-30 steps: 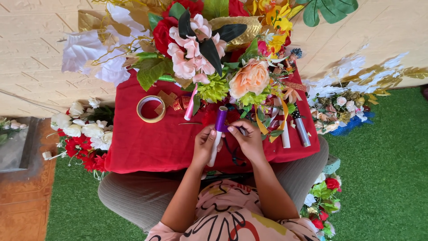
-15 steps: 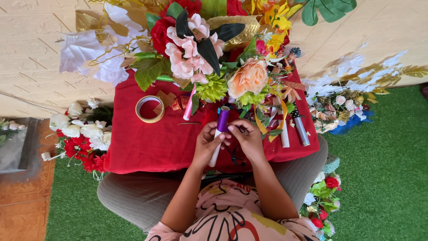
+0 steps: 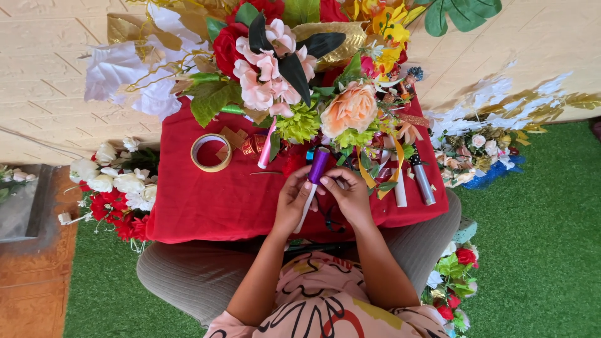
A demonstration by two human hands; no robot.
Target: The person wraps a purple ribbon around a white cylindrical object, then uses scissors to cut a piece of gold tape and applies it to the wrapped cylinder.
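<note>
Both my hands meet over the near middle of a red cloth (image 3: 206, 200) that covers a low table. My left hand (image 3: 292, 200) grips a thin white stick topped by a purple spool of ribbon (image 3: 318, 164). My right hand (image 3: 350, 197) pinches at the same stick just below the purple spool, fingers closed on it. Right behind my hands lies a heap of artificial flowers: a peach rose (image 3: 350, 109), pink blossoms (image 3: 266, 81) with black leaves, a green bloom (image 3: 299, 123) and a red rose (image 3: 226, 47).
A roll of tan tape (image 3: 210, 152) lies on the cloth to the left. Two tubes (image 3: 422, 181) lie at the right edge. White and red flower bunches (image 3: 116, 194) sit on the floor left, more flowers (image 3: 476, 153) right. Green turf surrounds the table.
</note>
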